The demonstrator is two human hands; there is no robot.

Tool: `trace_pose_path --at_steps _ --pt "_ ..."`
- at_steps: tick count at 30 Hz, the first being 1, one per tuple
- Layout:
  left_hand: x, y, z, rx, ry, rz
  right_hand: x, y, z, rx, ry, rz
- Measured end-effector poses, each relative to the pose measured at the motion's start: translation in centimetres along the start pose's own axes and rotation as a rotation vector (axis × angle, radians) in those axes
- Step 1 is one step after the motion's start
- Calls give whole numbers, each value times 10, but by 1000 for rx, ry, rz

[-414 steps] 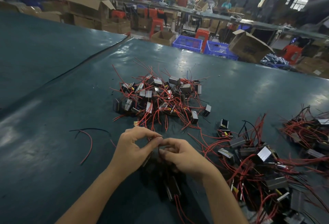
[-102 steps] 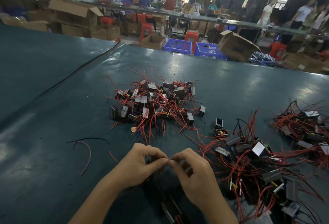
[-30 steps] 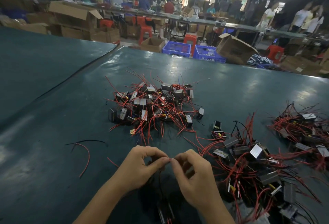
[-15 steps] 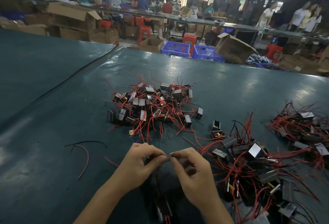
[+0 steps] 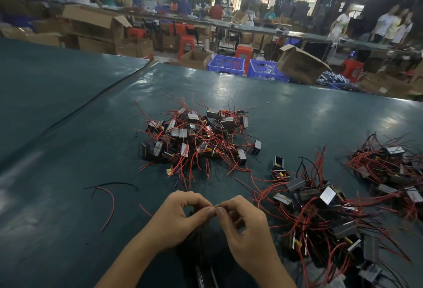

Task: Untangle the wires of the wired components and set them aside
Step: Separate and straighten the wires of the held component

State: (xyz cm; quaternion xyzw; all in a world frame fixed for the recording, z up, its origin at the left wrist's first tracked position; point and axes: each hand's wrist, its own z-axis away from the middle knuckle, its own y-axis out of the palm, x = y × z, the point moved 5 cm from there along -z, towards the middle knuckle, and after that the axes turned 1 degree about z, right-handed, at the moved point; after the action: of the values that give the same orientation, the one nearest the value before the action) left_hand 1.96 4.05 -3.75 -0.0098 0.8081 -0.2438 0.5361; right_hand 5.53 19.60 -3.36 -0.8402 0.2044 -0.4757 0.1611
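Centrally, left hand, right hand pinch wire; blue crates contents blurred.

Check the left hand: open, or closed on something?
Closed: the left hand pinches a thin dark wire between thumb and forefinger, tip to tip with the right hand.

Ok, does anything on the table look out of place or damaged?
Yes: a loose red wire and a loose black wire lie alone on the table, left of the left hand, attached to no component. A short red offcut lies beside them. That hand and the right hand pinch a thin wire.
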Motion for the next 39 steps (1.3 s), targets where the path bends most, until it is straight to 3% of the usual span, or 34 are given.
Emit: trace_pose_path --at_steps 4,8,15,24,31,35,39 --pt "2 -1 2 -121 107 -246 -7 7 3 -50 155 36" --pt "-7 4 1 -135 301 -452 -15 13 4 -23 373 -161" --pt "1 -2 0 -142 168 -226 -12 4 1 36 331 -252" --pt "2 2 0 -84 132 -183 -18 3 1 72 341 -283" --pt "-7 6 1 -126 315 -423 -22 9 2 76 365 -174" --pt "-10 12 2 -169 474 -620 -27 13 3 75 505 -256" --pt "-13 13 2 -208 491 -641 -30 16 8 50 649 -381"
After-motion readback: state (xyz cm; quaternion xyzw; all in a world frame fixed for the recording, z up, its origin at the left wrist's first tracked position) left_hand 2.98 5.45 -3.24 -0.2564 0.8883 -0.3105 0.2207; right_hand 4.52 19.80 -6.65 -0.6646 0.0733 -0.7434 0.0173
